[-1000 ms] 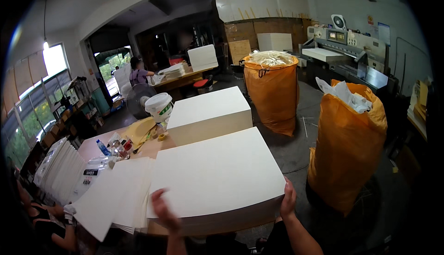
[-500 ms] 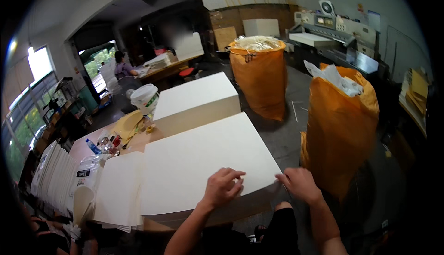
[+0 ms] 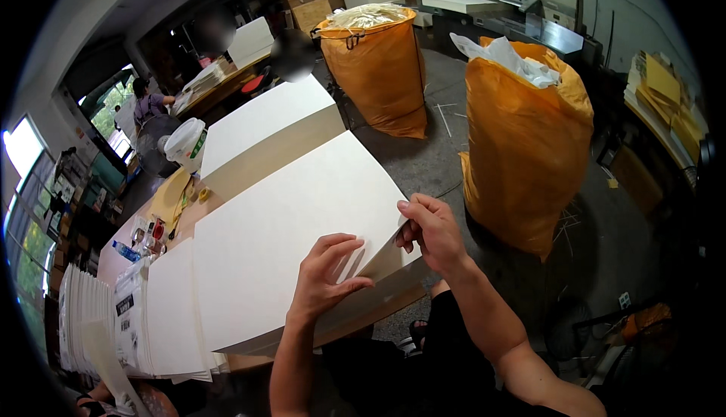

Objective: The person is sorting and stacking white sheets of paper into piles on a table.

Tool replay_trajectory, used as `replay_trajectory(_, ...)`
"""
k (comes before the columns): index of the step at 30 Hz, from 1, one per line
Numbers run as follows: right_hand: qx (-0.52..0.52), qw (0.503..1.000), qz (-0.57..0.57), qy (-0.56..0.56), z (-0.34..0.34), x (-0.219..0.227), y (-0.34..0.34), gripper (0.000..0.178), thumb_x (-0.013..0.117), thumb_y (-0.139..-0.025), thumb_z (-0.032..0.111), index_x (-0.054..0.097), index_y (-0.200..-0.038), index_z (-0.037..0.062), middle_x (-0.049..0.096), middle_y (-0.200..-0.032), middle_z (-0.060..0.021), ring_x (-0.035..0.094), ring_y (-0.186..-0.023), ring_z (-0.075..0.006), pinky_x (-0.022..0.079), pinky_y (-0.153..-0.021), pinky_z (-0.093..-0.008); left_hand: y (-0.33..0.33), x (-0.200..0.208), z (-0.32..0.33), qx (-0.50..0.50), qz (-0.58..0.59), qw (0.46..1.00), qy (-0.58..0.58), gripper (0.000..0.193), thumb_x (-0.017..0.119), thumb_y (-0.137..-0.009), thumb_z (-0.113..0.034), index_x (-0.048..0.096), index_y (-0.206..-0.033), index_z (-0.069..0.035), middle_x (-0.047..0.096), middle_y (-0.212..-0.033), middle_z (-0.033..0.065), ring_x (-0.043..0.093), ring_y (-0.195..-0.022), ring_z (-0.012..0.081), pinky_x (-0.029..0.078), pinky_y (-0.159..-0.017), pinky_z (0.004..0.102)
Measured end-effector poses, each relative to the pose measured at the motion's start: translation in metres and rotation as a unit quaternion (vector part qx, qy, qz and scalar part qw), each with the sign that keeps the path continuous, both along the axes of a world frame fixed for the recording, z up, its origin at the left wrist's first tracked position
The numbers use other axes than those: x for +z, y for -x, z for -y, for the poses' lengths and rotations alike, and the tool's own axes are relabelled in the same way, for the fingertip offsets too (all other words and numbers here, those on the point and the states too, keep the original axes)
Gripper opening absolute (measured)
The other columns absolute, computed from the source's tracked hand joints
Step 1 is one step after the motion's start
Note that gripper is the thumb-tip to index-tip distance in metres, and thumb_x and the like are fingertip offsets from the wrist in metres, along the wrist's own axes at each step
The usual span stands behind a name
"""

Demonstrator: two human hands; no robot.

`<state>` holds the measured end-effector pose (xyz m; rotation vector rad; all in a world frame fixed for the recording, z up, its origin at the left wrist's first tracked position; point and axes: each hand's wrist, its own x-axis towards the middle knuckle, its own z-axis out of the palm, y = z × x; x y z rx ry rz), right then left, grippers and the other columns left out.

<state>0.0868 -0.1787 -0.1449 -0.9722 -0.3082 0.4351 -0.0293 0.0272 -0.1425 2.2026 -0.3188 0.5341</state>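
A thick stack of large white paper sheets lies on the table in front of me. My right hand pinches the near right corner of the top sheet and holds it lifted and curled above the stack. My left hand is over the stack's near edge, thumb and fingers apart, beside the raised part of the sheet. Between its thumb and fingers I see no grip on the paper. Another tall white paper stack stands just behind.
Left on the table are a lower pile of sheets, a blue-capped bottle and yellow paper. A white bucket stands beyond. Two orange sacks of scrap stand on the floor at right. A person sits far left.
My right hand has lifted the sheet's corner and brought it up and left. My left hand has shifted left and opened wider. The whole view has swung to the right and downward.
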Motion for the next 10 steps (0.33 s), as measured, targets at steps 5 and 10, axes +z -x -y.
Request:
replay_trajectory(5, 0.009, 1.000, 0.018, 0.006, 0.002, -0.001, -0.002, 0.035, 0.066, -0.102, 0.026, 0.053, -0.073, 0.0108, 0.058, -0.064, -0.0015, 0.062, -0.057, -0.0120, 0.045, -0.050, -0.0265, -0.003, -0.012, -0.011, -0.010, -0.027, 1.000, 0.008, 0.060, 0.093, -0.075, -0.019, 0.069, -0.129, -0.007, 0.066, -0.129, 0.0135, 0.068, -0.116, 0.0284, 0.054, -0.100, 0.0405)
replay_trajectory(10, 0.040, 0.997, -0.024, -0.056, 0.003, 0.001, -0.004, 0.038, 0.069, -0.100, 0.029, 0.052, -0.073, 0.0103, 0.058, -0.064, -0.0022, 0.062, -0.058, -0.0135, 0.047, -0.049, -0.0282, -0.002, -0.021, -0.003, -0.007, -0.036, 0.983, 0.178, 0.082, 0.081, -0.089, -0.010, 0.038, -0.159, -0.006, 0.062, -0.140, 0.0139, 0.066, -0.119, 0.0271, 0.052, -0.101, 0.0387)
